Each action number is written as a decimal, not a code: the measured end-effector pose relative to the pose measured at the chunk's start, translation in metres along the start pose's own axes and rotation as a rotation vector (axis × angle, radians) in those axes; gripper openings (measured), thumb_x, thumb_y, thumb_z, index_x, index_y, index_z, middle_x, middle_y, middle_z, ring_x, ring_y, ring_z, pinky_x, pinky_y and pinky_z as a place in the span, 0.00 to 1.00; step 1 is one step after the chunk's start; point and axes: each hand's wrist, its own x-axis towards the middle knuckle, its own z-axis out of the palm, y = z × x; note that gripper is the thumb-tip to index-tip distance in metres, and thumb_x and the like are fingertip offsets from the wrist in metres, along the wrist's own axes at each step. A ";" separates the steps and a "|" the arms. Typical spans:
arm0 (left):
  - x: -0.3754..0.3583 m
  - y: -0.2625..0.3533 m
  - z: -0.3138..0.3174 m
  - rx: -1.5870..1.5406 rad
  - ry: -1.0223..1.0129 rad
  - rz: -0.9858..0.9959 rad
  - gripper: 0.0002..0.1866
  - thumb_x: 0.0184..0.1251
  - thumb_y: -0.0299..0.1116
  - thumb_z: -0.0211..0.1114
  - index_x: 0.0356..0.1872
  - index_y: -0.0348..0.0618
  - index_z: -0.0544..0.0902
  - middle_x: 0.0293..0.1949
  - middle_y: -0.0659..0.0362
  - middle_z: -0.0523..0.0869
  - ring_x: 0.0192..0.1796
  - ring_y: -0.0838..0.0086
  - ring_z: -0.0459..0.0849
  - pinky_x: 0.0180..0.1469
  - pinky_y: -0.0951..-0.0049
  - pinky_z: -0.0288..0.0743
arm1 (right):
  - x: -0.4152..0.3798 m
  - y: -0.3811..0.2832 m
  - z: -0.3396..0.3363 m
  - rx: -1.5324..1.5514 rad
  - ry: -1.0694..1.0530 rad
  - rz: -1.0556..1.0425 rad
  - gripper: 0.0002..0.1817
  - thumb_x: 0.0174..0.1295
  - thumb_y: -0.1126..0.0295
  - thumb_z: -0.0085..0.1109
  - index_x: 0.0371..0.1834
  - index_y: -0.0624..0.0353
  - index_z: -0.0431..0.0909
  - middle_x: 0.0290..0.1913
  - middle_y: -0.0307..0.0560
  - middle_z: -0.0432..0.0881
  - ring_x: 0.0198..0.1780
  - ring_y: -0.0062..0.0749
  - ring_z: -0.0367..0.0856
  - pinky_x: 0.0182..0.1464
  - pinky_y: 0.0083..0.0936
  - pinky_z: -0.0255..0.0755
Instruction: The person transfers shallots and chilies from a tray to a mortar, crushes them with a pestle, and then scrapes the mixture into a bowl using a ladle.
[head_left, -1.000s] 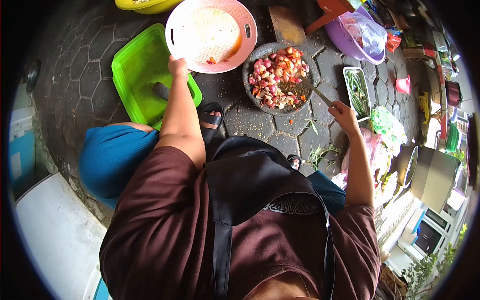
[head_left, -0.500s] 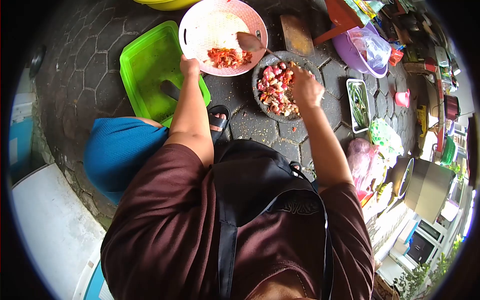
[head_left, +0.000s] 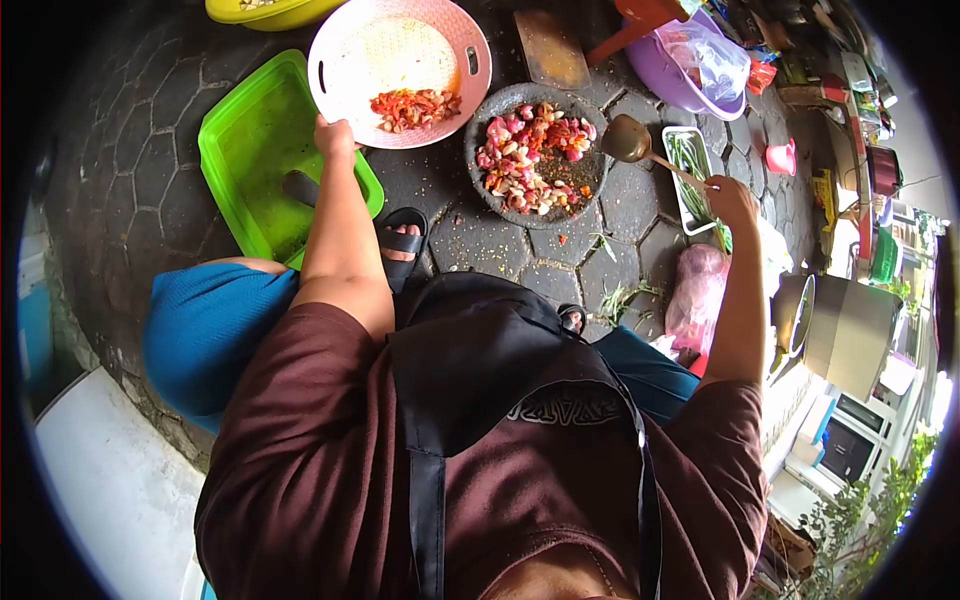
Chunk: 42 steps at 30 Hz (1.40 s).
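My left hand (head_left: 336,136) grips the rim of a pink basket (head_left: 400,45), which holds a heap of chopped red pieces (head_left: 415,108) near its lower side. Right of the basket sits a round stone mortar (head_left: 482,200) with red pieces, shallots and pale cloves in it. My right hand (head_left: 732,198) is closed around the thin handle of a brown ladle (head_left: 627,138). The ladle's bowl hangs just right of the mortar's rim, apart from it.
A green tray (head_left: 235,150) lies left, a yellow basin (head_left: 275,14) above it. A wooden board (head_left: 552,48), a purple basin (head_left: 680,85), a white tray of green stalks (head_left: 689,226), a pink cup (head_left: 781,157) and a pink bag (head_left: 696,295) stand right.
My right hand has moved right with the ladle, away from over the mortar, and the ladle's bowl has left the basket. The view has shifted, so the basket and mortar appear further left.
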 end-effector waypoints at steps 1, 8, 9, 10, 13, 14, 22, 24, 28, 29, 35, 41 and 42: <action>-0.003 0.003 -0.001 0.002 -0.001 0.000 0.20 0.57 0.17 0.49 0.52 0.38 0.71 0.46 0.48 0.80 0.39 0.58 0.86 0.30 0.55 0.85 | 0.005 0.000 -0.001 -0.080 0.006 -0.032 0.17 0.56 0.62 0.51 0.47 0.40 0.83 0.47 0.45 0.83 0.53 0.42 0.79 0.53 0.39 0.70; -0.005 0.009 -0.004 0.035 -0.040 -0.019 0.19 0.60 0.19 0.50 0.54 0.40 0.69 0.46 0.49 0.80 0.41 0.60 0.85 0.34 0.54 0.85 | 0.059 -0.010 0.007 -0.177 -0.120 -0.005 0.16 0.58 0.61 0.51 0.47 0.35 0.82 0.50 0.40 0.82 0.55 0.38 0.78 0.55 0.40 0.70; -0.004 0.008 -0.004 0.042 -0.049 -0.024 0.19 0.61 0.19 0.50 0.54 0.40 0.69 0.46 0.50 0.80 0.41 0.60 0.85 0.34 0.54 0.85 | 0.069 -0.010 0.007 -0.186 -0.184 -0.010 0.16 0.58 0.61 0.51 0.48 0.34 0.82 0.50 0.39 0.82 0.55 0.37 0.79 0.55 0.40 0.70; -0.003 0.007 -0.005 0.046 -0.046 -0.026 0.19 0.61 0.19 0.50 0.54 0.40 0.69 0.46 0.50 0.80 0.41 0.60 0.85 0.34 0.54 0.85 | 0.087 -0.003 0.020 -0.233 -0.177 -0.066 0.15 0.59 0.59 0.51 0.49 0.33 0.81 0.50 0.39 0.83 0.55 0.36 0.79 0.55 0.41 0.70; 0.002 0.004 -0.004 0.070 -0.054 -0.010 0.18 0.61 0.19 0.51 0.53 0.40 0.70 0.46 0.51 0.80 0.42 0.61 0.85 0.33 0.55 0.85 | 0.102 -0.019 0.033 -0.179 -0.182 -0.139 0.15 0.60 0.59 0.51 0.49 0.33 0.81 0.50 0.40 0.82 0.55 0.38 0.79 0.55 0.41 0.71; 0.003 0.004 -0.004 0.068 -0.057 -0.014 0.18 0.61 0.20 0.51 0.54 0.41 0.70 0.46 0.51 0.81 0.41 0.62 0.85 0.33 0.55 0.85 | 0.099 -0.029 0.039 -0.167 -0.135 -0.199 0.16 0.60 0.58 0.51 0.51 0.34 0.80 0.50 0.41 0.82 0.54 0.40 0.79 0.56 0.40 0.71; 0.004 0.014 -0.001 0.073 -0.102 -0.024 0.22 0.63 0.22 0.52 0.59 0.46 0.67 0.52 0.52 0.78 0.49 0.58 0.82 0.44 0.47 0.80 | 0.095 -0.042 0.147 0.340 -0.285 -0.339 0.15 0.58 0.57 0.58 0.48 0.42 0.82 0.36 0.46 0.83 0.39 0.37 0.81 0.44 0.33 0.73; 0.004 0.014 0.000 0.084 -0.090 -0.024 0.22 0.62 0.22 0.53 0.58 0.46 0.67 0.51 0.52 0.78 0.48 0.58 0.82 0.44 0.47 0.80 | 0.082 -0.030 0.161 0.451 -0.333 -0.299 0.15 0.58 0.57 0.59 0.48 0.44 0.82 0.31 0.45 0.82 0.33 0.32 0.80 0.39 0.30 0.72; -0.001 0.015 0.001 0.095 -0.089 -0.031 0.22 0.62 0.22 0.52 0.59 0.46 0.67 0.51 0.52 0.78 0.48 0.58 0.82 0.44 0.47 0.80 | 0.052 -0.003 0.171 0.675 -0.369 -0.139 0.15 0.58 0.60 0.60 0.48 0.49 0.82 0.23 0.37 0.75 0.24 0.20 0.70 0.28 0.23 0.64; -0.001 0.016 0.001 0.086 -0.086 -0.040 0.22 0.62 0.22 0.52 0.58 0.46 0.67 0.51 0.51 0.78 0.48 0.58 0.82 0.44 0.47 0.80 | 0.047 0.003 0.170 0.743 -0.355 -0.105 0.15 0.59 0.61 0.60 0.48 0.51 0.82 0.22 0.34 0.73 0.22 0.17 0.68 0.26 0.21 0.62; 0.001 0.009 0.000 0.079 -0.070 -0.039 0.21 0.62 0.21 0.52 0.57 0.44 0.68 0.50 0.50 0.78 0.47 0.58 0.83 0.43 0.49 0.81 | 0.028 0.023 0.138 0.842 -0.252 -0.092 0.15 0.59 0.65 0.59 0.50 0.52 0.81 0.23 0.31 0.73 0.24 0.16 0.67 0.26 0.18 0.61; 0.011 -0.007 0.001 0.018 0.001 0.010 0.21 0.57 0.20 0.50 0.54 0.41 0.72 0.45 0.49 0.81 0.39 0.59 0.85 0.30 0.56 0.84 | 0.021 -0.053 0.078 0.669 0.098 -0.404 0.18 0.57 0.63 0.60 0.52 0.49 0.79 0.30 0.42 0.82 0.29 0.31 0.78 0.33 0.29 0.70; 0.013 -0.010 0.002 -0.012 -0.009 0.007 0.21 0.57 0.20 0.50 0.54 0.40 0.72 0.45 0.49 0.81 0.39 0.59 0.85 0.30 0.56 0.84 | 0.017 -0.083 0.063 0.578 0.077 -0.335 0.18 0.57 0.62 0.59 0.52 0.48 0.78 0.34 0.44 0.83 0.34 0.37 0.80 0.36 0.33 0.71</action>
